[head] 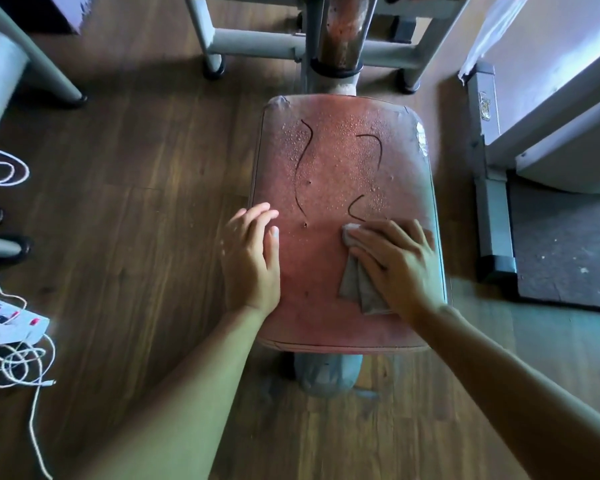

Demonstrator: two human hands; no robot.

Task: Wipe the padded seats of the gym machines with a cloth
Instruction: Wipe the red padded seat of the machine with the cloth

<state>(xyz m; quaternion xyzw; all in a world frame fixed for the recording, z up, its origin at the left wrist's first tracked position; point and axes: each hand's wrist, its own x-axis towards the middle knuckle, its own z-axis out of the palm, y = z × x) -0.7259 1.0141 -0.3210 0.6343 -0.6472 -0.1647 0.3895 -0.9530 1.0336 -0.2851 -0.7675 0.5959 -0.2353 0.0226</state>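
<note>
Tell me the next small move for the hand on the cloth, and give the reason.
Probably slide the right hand and the grey cloth under it forward across the red seat, since water droplets cover the seat's far half while the near part already looks wiped.

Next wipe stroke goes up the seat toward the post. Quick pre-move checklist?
1. Cloth under the wiping hand: ok. The right hand presses flat on the grey cloth.
2. Seat steadied: ok. The left hand rests flat on the left edge of the red seat.
3. Far half dry: not ok. Droplets cover it.
4. Marks gone: not ok. Dark lines are not yet wiped.
5. Path ahead of the cloth: ok. No loose item lies on the seat.
6. Cloth underside clean: cannot tell.
</note>
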